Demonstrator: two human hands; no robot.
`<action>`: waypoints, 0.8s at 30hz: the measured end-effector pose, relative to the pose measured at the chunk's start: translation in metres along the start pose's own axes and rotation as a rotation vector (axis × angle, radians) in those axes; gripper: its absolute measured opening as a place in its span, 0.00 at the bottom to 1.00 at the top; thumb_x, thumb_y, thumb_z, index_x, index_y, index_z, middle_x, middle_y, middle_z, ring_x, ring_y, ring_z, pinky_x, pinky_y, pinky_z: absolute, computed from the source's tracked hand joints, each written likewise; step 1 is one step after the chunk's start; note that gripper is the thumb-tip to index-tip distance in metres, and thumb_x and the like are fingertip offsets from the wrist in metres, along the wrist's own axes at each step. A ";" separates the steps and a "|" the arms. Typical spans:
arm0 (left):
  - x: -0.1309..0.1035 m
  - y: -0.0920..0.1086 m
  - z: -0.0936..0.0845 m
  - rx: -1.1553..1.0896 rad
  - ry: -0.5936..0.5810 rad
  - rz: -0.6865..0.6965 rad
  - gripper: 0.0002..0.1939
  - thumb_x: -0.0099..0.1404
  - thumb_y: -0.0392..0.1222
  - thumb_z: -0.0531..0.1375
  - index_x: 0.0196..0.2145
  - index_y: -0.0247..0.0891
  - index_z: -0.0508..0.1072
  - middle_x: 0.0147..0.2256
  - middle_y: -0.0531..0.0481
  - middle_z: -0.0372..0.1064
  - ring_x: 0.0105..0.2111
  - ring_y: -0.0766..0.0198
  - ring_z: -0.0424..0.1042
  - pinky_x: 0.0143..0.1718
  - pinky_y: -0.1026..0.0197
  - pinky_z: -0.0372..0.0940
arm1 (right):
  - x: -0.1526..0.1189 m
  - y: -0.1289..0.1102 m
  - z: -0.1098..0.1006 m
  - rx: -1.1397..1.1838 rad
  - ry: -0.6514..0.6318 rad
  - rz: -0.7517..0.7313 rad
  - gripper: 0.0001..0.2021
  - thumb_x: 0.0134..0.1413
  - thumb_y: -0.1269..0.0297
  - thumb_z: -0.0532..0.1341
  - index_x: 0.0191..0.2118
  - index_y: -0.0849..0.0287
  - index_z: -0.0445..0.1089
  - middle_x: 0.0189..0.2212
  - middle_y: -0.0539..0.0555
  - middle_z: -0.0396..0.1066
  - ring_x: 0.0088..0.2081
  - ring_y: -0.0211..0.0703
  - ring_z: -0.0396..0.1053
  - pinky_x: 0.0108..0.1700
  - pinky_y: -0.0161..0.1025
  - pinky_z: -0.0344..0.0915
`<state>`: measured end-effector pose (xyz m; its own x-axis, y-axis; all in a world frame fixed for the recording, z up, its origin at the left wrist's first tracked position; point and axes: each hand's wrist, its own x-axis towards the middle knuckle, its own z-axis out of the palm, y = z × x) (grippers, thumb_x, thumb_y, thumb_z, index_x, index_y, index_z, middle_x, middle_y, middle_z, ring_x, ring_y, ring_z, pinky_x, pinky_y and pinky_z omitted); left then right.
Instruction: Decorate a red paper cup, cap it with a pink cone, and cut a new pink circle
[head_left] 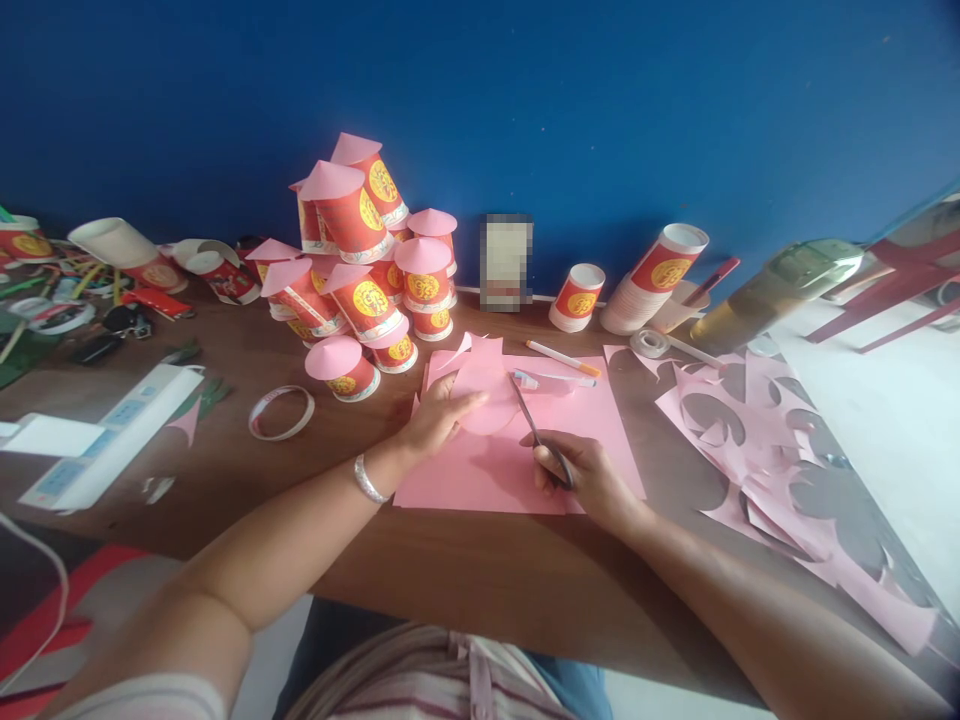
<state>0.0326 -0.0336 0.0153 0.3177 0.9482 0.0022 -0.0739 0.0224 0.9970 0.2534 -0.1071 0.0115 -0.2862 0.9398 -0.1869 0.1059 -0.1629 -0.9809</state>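
Observation:
My left hand (442, 412) pinches a piece of pink paper (491, 398) whose lower edge is rounded. In my right hand (581, 475) is a pair of scissors (534, 425) with dark handles, the blades pointing up and left at the right edge of that piece. Beneath both hands lie larger pink paper sheets (600, 460). On their upper part rest an orange-and-white marker (562, 358) and a clear, pale-blue object that looks like a pen. Whether the blades are parted is too small to tell.
Red paper cups with pink cone tops (367, 300) stand stacked at the back left. Pink paper offcuts (772, 450) cover the right side. A tape ring (281, 412) and a power strip (112, 435) lie left. A cup stack (652, 280) and a bottle (772, 295) stand back right.

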 end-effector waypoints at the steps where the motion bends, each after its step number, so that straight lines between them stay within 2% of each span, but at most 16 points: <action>1: 0.000 0.001 0.001 -0.024 0.010 -0.026 0.18 0.60 0.56 0.70 0.38 0.37 0.80 0.35 0.44 0.80 0.36 0.53 0.78 0.38 0.54 0.75 | 0.000 0.000 0.000 -0.005 0.000 -0.005 0.32 0.55 0.29 0.63 0.40 0.59 0.73 0.21 0.49 0.68 0.23 0.38 0.65 0.28 0.39 0.66; 7: 0.000 0.002 0.001 -0.024 0.007 -0.054 0.18 0.58 0.55 0.70 0.37 0.37 0.79 0.35 0.44 0.80 0.36 0.52 0.78 0.39 0.54 0.74 | -0.001 0.000 0.000 -0.010 -0.005 -0.006 0.32 0.56 0.29 0.63 0.40 0.60 0.73 0.21 0.49 0.69 0.23 0.39 0.66 0.28 0.39 0.67; 12: 0.000 0.002 0.001 -0.073 0.021 -0.079 0.19 0.57 0.55 0.71 0.36 0.37 0.79 0.33 0.46 0.79 0.33 0.56 0.76 0.36 0.56 0.73 | -0.001 -0.001 0.000 -0.003 -0.006 -0.008 0.32 0.56 0.30 0.63 0.39 0.59 0.73 0.21 0.49 0.69 0.23 0.39 0.66 0.28 0.39 0.67; 18: 0.000 -0.002 0.002 -0.100 0.023 -0.098 0.22 0.57 0.54 0.71 0.43 0.37 0.80 0.39 0.43 0.81 0.37 0.53 0.78 0.38 0.54 0.74 | -0.001 -0.003 0.000 0.002 -0.011 -0.006 0.32 0.55 0.29 0.63 0.39 0.60 0.74 0.21 0.49 0.69 0.23 0.38 0.66 0.28 0.39 0.68; 22: 0.000 0.000 0.000 -0.081 0.022 -0.056 0.21 0.58 0.54 0.70 0.43 0.37 0.79 0.41 0.42 0.81 0.41 0.51 0.78 0.41 0.53 0.75 | -0.002 -0.003 0.000 0.001 -0.006 -0.007 0.32 0.55 0.29 0.64 0.39 0.59 0.74 0.20 0.49 0.68 0.23 0.39 0.66 0.28 0.39 0.68; 24: 0.001 0.002 -0.001 -0.021 0.030 -0.031 0.20 0.59 0.54 0.70 0.42 0.37 0.79 0.39 0.43 0.80 0.39 0.52 0.78 0.41 0.53 0.74 | -0.002 -0.003 0.000 0.000 -0.003 -0.008 0.31 0.56 0.30 0.64 0.39 0.59 0.74 0.20 0.49 0.69 0.23 0.39 0.66 0.28 0.39 0.68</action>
<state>0.0320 -0.0324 0.0172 0.2919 0.9560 -0.0310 -0.0848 0.0581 0.9947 0.2534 -0.1082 0.0151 -0.2897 0.9401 -0.1796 0.1038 -0.1557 -0.9823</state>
